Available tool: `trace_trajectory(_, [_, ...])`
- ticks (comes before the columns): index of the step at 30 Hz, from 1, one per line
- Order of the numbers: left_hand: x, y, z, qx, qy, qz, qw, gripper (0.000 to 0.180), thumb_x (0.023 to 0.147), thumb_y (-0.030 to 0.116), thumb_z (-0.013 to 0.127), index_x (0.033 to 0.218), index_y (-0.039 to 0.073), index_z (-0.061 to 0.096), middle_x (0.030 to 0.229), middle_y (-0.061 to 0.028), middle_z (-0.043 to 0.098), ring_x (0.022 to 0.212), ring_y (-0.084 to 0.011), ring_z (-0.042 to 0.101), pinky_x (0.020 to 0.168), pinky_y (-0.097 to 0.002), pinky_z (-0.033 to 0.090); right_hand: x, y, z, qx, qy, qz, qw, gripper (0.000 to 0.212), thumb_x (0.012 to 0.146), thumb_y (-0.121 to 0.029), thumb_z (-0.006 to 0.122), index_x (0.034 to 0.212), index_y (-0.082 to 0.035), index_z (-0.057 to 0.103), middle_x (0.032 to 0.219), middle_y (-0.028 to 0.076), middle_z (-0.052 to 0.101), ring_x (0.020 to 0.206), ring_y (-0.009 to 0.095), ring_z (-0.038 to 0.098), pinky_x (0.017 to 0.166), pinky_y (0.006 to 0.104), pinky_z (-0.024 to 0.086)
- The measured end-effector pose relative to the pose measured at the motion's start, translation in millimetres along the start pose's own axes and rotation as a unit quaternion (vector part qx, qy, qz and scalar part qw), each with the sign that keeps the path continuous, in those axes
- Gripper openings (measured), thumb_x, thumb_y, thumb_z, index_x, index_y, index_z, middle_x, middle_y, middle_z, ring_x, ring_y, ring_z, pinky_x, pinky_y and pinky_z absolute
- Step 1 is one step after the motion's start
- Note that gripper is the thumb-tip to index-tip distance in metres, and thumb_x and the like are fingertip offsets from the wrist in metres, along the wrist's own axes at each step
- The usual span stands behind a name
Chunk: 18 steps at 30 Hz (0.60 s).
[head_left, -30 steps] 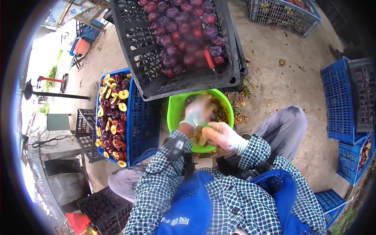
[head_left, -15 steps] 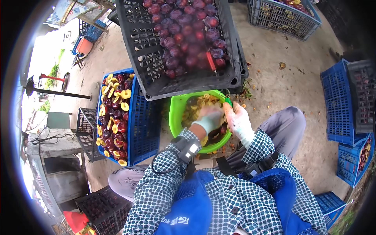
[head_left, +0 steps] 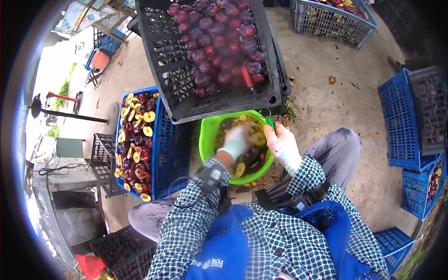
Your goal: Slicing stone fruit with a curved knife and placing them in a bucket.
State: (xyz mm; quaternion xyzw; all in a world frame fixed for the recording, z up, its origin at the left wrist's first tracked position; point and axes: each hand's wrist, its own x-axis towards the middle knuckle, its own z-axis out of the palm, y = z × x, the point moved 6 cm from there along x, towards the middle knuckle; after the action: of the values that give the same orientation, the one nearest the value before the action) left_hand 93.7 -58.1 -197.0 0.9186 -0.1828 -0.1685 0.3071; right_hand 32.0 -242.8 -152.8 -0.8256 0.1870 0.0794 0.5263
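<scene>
A bright green basin [head_left: 205, 140] stands between my knees, holding cut plum halves [head_left: 240, 169] in dark liquid. My left hand [head_left: 238, 139], in a pale glove, is down inside it over the plums. Motion smears its fingers, so its grip does not show. At the basin's right rim, my gloved right hand [head_left: 284, 147] is closed around a small green-handled tool [head_left: 269, 122]; the tool's thin working end is hard to make out. Beyond the basin, a black crate [head_left: 186, 112] carries whole purple plums [head_left: 217, 42], with a red-handled tool [head_left: 246, 77] lying on them.
A blue crate [head_left: 175, 154] heaped with halved plums [head_left: 137, 144] stands left of the basin. More crates [head_left: 403, 121] are stacked at the right, and another crate [head_left: 326, 23] stands at the far right. Fruit scraps [head_left: 289, 102] litter the concrete floor.
My left hand has swung left within the basin, uncovering more plum halves. My right hand keeps its hold at the rim. The view has shifted slightly.
</scene>
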Motion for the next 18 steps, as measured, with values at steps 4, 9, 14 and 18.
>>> trace_trajectory(4, [-7.4, -49.6, -22.8, -0.240, 0.048, -0.087, 0.966, 0.041, 0.102, 0.019, 0.075, 0.141, 0.007, 0.076, 0.127, -0.0197, 0.081, 0.111, -0.0357, 0.079, 0.097, -0.0399, 0.063, -14.8, -14.4, 1.3, -0.139, -0.026, -0.053, 0.988, 0.047, 0.107, -0.047, 0.066, 0.117, -0.003, 0.075, 0.092, 0.031, 0.076, 0.092, 0.053, 0.076, 0.084, 0.0588, 0.060])
trace_trajectory(9, [5.7, -21.7, 24.3, 0.076, -0.086, -0.090, 0.989, 0.047, 0.100, 0.040, 0.080, 0.137, 0.012, 0.077, 0.129, -0.0186, 0.081, 0.117, -0.0393, 0.077, 0.101, -0.0469, 0.061, -5.1, -16.6, -5.6, -0.097, 0.032, -0.041, 0.994, 0.047, 0.107, -0.047, 0.064, 0.113, -0.002, 0.074, 0.090, 0.031, 0.076, 0.090, 0.054, 0.074, 0.082, 0.0593, 0.060])
trace_trajectory(14, [20.2, -10.1, 41.6, 0.142, -0.127, -0.055, 0.980, 0.052, 0.097, 0.042, 0.080, 0.137, 0.009, 0.074, 0.127, -0.0181, 0.080, 0.116, -0.0339, 0.078, 0.096, -0.0465, 0.061, -5.8, -10.7, -2.4, -0.088, 0.002, -0.017, 0.996, 0.045, 0.108, -0.047, 0.065, 0.107, -0.003, 0.072, 0.091, 0.030, 0.076, 0.092, 0.053, 0.075, 0.083, 0.0608, 0.059])
trace_trajectory(18, [-14.9, -46.0, -4.4, -0.347, 0.045, -0.152, 0.924, 0.043, 0.099, 0.027, 0.076, 0.133, 0.002, 0.072, 0.116, -0.0136, 0.079, 0.103, -0.0218, 0.077, 0.087, -0.0376, 0.061, -18.6, -31.9, 2.3, -0.097, -0.030, -0.094, 0.990, 0.045, 0.108, -0.048, 0.066, 0.104, -0.004, 0.075, 0.091, 0.028, 0.077, 0.090, 0.051, 0.076, 0.082, 0.0602, 0.060])
